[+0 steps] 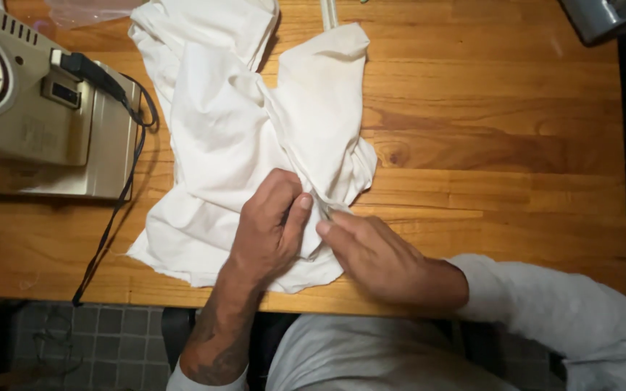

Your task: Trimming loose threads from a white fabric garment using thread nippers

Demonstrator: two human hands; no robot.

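Both hands meet low on the white cloth (233,137), near the front edge of the wooden table (487,145). From my seat at the controls, I see the left hand (273,228) lying knuckles-up on the fabric, its fingers curled and its thumb stretched toward a raised fold, so that thumb and forefinger seem to pinch that fold. I cannot see the grip itself under the hand. Opposite it, the right hand (378,257) comes in from the right, palm down, with its fingers pressed together and the tips touching the same fold, just beside the left thumb.

As for the edges, the cloth is rumpled and spreads from the table's far edge down to its near edge, where its lower hem lies just short of the lip. Its left hem lies near a dark power cord (121,188) that trails off the front of the table. That cord plugs into a beige sewing machine (30,94), which fills the upper left corner and stands just clear of the cloth. Right of the cloth I have a broad stretch of bare wood reaching to the table's right edge, with a grey object (599,16) only at the far right corner.

On the arms, the left forearm rises steeply from the bottom, bare and tattooed. By contrast, the right forearm crosses the front edge at a slant, in a pale grey sleeve (545,304).
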